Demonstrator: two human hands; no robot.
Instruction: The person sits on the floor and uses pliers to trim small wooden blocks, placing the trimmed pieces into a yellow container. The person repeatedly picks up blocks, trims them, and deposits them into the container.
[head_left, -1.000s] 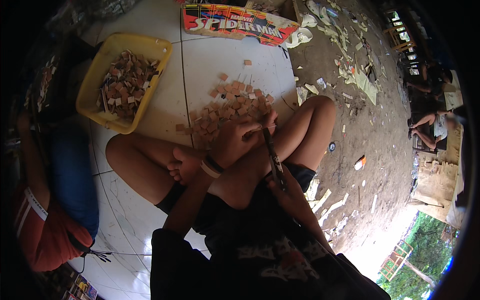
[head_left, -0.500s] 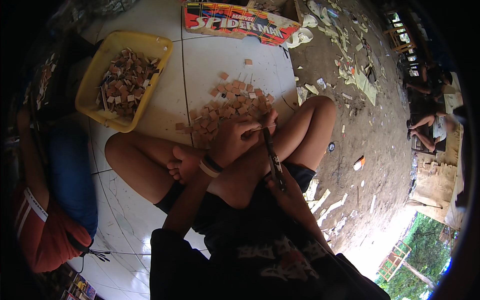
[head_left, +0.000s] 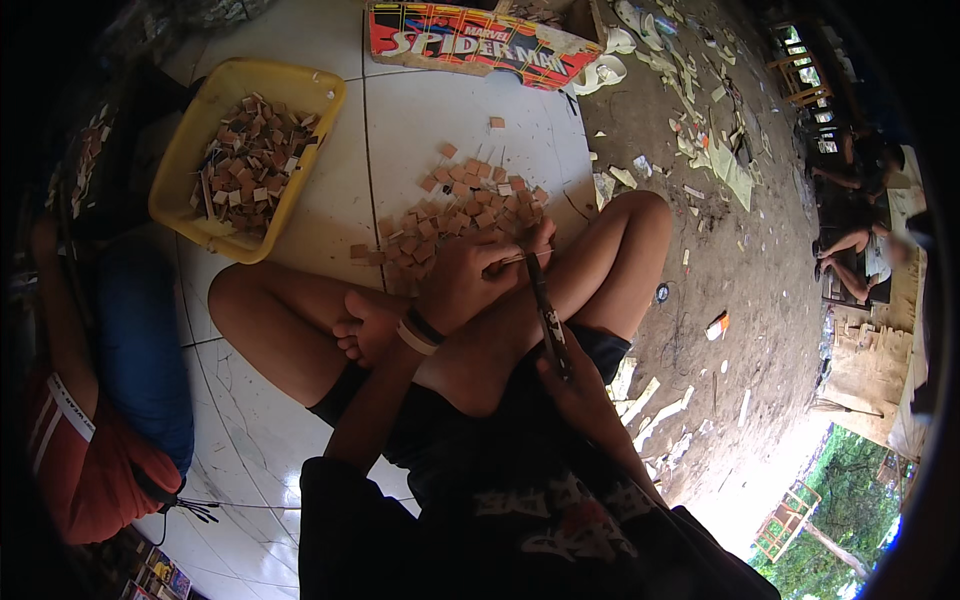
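Note:
My left hand [head_left: 462, 280] is closed in a pinch on a thin pale strand [head_left: 515, 257], too small to tell whether wire or stick. My right hand [head_left: 580, 388] wraps round the lower end of a long, slim dark tool [head_left: 546, 310] with light marks; its exact kind does not show. The tool's upper end meets the strand, just right of my left fingertips. Past my hands, small square brown tiles [head_left: 460, 205] lie in a loose heap on the white floor, a few with thin pins or sticks standing up from them.
A yellow basin [head_left: 330, 110] of similar squares stands at the left. Beyond the heap sits a box with a red printed side [head_left: 480, 48]. Another person in a red garment [head_left: 100, 470] is at my left. Scraps litter the brown ground [head_left: 740, 300] at right, where people sit farther off.
Almost nothing differs. My hands, the strand and the dark tool keep nearly the same place, and the tile heap looks unchanged.

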